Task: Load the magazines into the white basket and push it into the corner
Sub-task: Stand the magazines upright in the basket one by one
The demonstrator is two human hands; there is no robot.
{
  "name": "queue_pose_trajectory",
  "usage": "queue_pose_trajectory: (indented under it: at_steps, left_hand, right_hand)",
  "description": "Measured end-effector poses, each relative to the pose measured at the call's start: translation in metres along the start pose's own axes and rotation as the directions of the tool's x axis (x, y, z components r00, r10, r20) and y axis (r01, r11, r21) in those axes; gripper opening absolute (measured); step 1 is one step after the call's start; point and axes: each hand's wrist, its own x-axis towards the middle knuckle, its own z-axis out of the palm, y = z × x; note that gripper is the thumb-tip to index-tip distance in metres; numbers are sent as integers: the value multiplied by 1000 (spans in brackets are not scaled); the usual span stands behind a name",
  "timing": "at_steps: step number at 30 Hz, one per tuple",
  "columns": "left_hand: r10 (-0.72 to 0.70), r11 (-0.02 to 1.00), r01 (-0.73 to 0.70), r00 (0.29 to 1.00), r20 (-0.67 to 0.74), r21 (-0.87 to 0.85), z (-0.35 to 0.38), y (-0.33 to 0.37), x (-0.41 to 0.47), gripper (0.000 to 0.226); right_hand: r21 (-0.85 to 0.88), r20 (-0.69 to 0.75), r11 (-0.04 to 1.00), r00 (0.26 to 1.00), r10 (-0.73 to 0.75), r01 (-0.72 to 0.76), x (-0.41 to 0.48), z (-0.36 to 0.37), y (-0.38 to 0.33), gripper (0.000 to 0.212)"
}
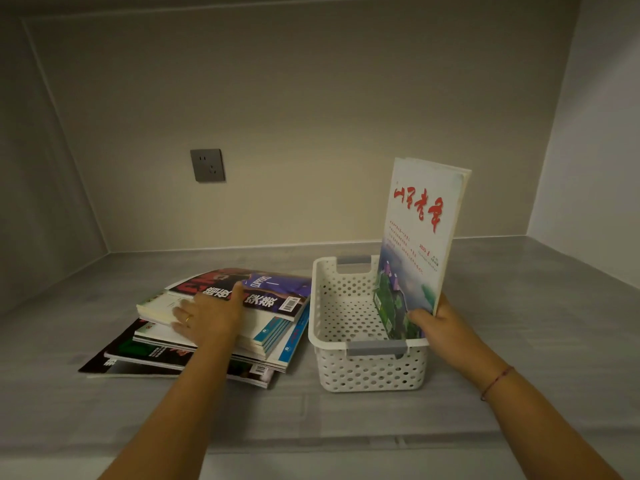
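Hiding, apparently, the right hand (437,323) fingers: an upright magazine (417,244).

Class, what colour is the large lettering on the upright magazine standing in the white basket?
Red, on the upright magazine in the head view.

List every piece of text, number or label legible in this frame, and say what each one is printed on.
"2025": on the white magazine held upright in the white basket by the right hand.
Large red brush-script title on that cover: stylised, not surely readable; the small red lines below are too small.
Top magazine of the stack under the left hand: large white characters and a barcode, upside down, unreadable.
Spines below: blurred.
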Motion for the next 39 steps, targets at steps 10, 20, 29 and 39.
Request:
queue_pose_trajectory:
  at_steps: [10, 20, 29, 39]
  left_hand:
    - [-144, 988, 141, 987, 67, 58, 5, -5, 24, 130]
    - [-122, 933, 151, 987, 109, -326, -15, -37, 34, 110]
    - [-412, 678, 340, 910, 46, -651, -29, -39, 35, 70]
    - [-99, 635, 383, 902, 421, -671, -38, -10, 41, 12]
  right_hand:
    - [21, -6, 1000, 1000, 5, -5, -2, 0, -1, 54]
    - [20, -9, 1000, 1000, 12, -12, -3, 1, -3, 56]
    - [-4, 5, 1000, 1000, 17, -17, -1, -1, -1, 61]
    - [5, -14, 1000, 1000, 6, -6, -1, 0, 1, 59]
